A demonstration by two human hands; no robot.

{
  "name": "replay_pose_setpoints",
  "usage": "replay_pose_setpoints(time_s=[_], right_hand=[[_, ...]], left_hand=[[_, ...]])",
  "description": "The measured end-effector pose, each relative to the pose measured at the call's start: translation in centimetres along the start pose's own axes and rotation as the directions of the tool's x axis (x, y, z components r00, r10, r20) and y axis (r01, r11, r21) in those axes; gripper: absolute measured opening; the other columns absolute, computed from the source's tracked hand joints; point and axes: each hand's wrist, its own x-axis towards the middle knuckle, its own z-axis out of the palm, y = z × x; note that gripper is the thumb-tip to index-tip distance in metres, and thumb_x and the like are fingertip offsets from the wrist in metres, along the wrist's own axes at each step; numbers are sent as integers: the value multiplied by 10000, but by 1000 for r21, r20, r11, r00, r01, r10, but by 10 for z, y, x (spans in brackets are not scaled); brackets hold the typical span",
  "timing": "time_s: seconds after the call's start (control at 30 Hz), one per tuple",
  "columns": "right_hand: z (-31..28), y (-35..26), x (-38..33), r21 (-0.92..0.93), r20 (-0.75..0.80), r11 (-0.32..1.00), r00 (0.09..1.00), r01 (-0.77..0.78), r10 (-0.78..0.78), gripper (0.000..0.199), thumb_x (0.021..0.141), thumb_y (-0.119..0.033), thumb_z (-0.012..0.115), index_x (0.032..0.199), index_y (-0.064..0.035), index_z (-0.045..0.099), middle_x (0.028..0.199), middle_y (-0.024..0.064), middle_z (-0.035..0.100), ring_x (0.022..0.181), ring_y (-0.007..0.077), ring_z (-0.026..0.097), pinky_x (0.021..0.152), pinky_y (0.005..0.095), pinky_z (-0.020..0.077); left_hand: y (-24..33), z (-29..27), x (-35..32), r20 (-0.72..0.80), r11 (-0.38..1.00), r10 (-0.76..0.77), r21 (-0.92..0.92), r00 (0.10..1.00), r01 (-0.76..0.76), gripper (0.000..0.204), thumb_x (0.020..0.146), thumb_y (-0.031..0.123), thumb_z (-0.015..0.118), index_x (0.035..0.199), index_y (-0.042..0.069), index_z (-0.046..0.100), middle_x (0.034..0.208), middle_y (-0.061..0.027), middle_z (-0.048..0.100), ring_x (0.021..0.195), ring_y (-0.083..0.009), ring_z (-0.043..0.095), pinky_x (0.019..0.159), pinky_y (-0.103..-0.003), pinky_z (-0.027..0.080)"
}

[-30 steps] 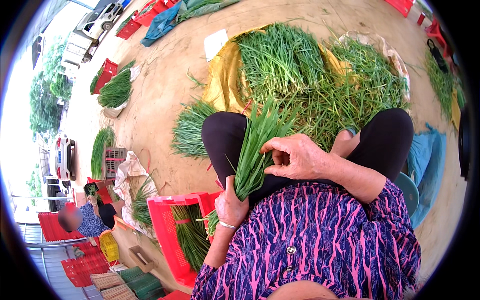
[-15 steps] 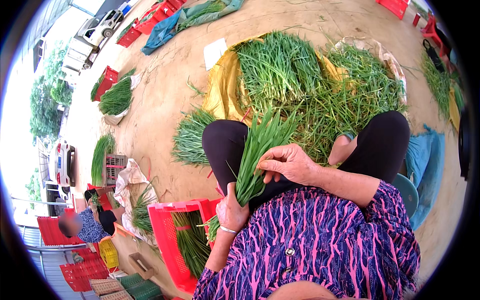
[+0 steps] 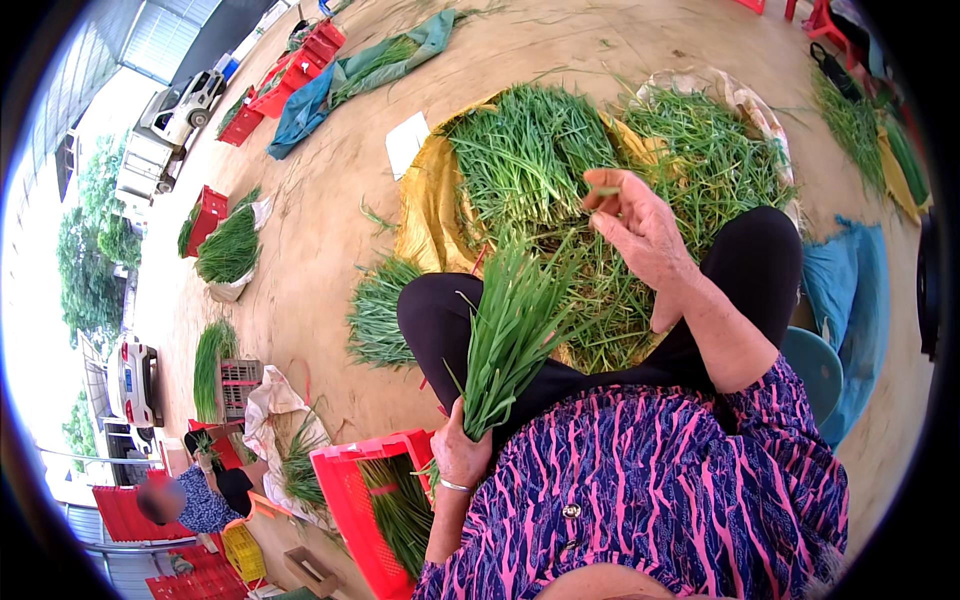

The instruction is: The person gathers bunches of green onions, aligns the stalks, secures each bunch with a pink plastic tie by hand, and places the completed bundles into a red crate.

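Note:
My left hand [image 3: 463,447] is closed round the lower end of a bunch of garlic chives [image 3: 510,330], whose flat green leaves fan up over my left knee. My right hand [image 3: 635,225] is raised away from the bunch, above the loose greens. Its thumb and fingers are pinched together, with a small bit of green leaf [image 3: 606,191] at the tips. Just beyond it, a thick pile of chives [image 3: 525,150] lies on a yellow sack [image 3: 425,225]. Loose, tangled chives [image 3: 715,150] spread to the right and down between my knees.
By my left arm stands a red crate [image 3: 345,500] with tied chives in it. Another chive bundle [image 3: 380,315] lies beside my left knee. A teal round stool [image 3: 812,372] and blue sheet [image 3: 850,310] are at my right. A person [image 3: 205,495] sits at the far left.
My right hand has left the bunch and moved up and to the right, over the loose chives. My left hand keeps hold of the bunch. The view has shifted slightly.

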Motion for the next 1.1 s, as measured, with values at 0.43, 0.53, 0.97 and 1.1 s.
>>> replay_pose_setpoints(time_s=[0.43,0.53,0.97,1.1], right_hand=[[1,-29,-26,-238,469,946,879,219,-86,85,871,-41,605,920,-1,662,734,107,649,616,137,597,573,287,469],[-10,-32,-17,-275,398,956,917,99,19,121,900,-115,597,927,-17,662,704,118,628,544,175,543,531,301,443],[-1,-3,-32,-283,555,887,816,364,-158,247,813,-85,667,650,-10,498,554,132,437,537,345,469,514,400,369],[12,4,-40,-143,345,986,938,83,-29,259,873,-91,602,665,-3,476,541,54,402,500,111,420,487,323,344]], left_hand=[[7,3,6,17,998,32,57,999,-33,539,709,199,716,1208,64,566,752,-227,650,692,-419,632,639,-488,501],[4,4,4,6,997,10,71,1000,-10,547,711,196,714,1211,39,558,759,-231,651,693,-421,632,644,-492,498],[10,2,4,27,999,12,53,1000,-13,534,726,210,705,1207,31,556,759,-239,648,704,-433,629,652,-502,492],[17,1,6,27,995,11,100,1000,-14,530,724,199,697,1217,63,558,770,-223,653,703,-422,632,647,-492,496]])
